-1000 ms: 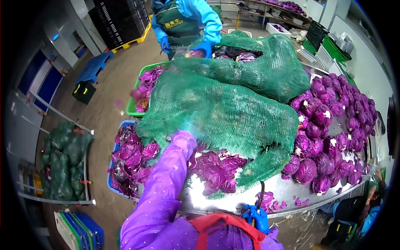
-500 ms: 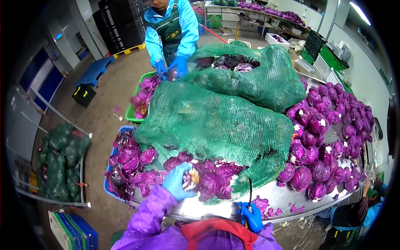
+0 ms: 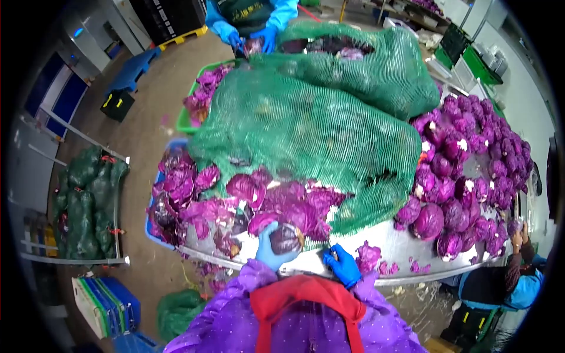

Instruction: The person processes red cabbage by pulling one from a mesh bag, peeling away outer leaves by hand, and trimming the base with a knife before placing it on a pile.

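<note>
My left hand [image 3: 272,250], in a light blue glove, is wrapped round a dark red cabbage [image 3: 286,239] with its cut stem facing right. Close by on the right, my right hand [image 3: 343,265], in a darker blue glove, is closed round a small tool whose shape is mostly hidden. Loose purple leaves [image 3: 288,203] lie just beyond both hands on the metal table [image 3: 376,232]. Behind them rests a green mesh sack [image 3: 306,129] full of cabbages. Cut leaves fill a blue crate [image 3: 154,232] at the table's left end.
Across the table a co-worker's gloved hands [image 3: 259,41] hold a cabbage beside a second mesh sack [image 3: 376,76] and a green crate [image 3: 187,120]. Cabbages [image 3: 456,194] are heaped at the right. Another person [image 3: 500,282] is at the far right. Filled sacks [image 3: 85,206] stand left.
The cabbage in my left hand has moved right and down, nearer my right hand, and turned. My right hand has risen leftward. The view has tilted down.
</note>
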Demonstrator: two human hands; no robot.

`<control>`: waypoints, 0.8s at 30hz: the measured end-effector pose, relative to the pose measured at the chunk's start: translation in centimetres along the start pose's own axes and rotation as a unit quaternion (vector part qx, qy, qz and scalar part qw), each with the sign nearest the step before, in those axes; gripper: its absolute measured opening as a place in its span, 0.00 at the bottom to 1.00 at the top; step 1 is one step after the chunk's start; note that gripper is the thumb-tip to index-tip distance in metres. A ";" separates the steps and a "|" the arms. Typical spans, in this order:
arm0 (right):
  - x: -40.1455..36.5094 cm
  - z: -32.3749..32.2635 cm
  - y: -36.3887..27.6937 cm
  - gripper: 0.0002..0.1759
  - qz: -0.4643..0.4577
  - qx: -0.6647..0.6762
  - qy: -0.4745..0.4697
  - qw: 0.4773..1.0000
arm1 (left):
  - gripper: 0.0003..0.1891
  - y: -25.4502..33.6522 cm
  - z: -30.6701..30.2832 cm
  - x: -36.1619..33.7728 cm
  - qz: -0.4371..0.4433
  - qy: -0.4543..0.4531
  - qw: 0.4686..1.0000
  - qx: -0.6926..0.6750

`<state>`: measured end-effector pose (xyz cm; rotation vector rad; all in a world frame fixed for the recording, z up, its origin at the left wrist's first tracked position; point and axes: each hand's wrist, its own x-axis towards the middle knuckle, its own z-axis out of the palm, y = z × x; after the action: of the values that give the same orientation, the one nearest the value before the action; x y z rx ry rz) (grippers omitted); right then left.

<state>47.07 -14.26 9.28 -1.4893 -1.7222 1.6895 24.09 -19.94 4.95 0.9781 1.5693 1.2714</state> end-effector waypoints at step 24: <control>2.9 3.6 0.4 0.17 0.026 -0.179 -0.058 0.982 | 0.60 1.4 2.4 1.5 -0.069 0.060 0.980 0.175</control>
<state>43.17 -14.00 6.76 -1.6218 -2.1602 1.5787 25.92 -17.58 5.85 1.0008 1.9642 0.9930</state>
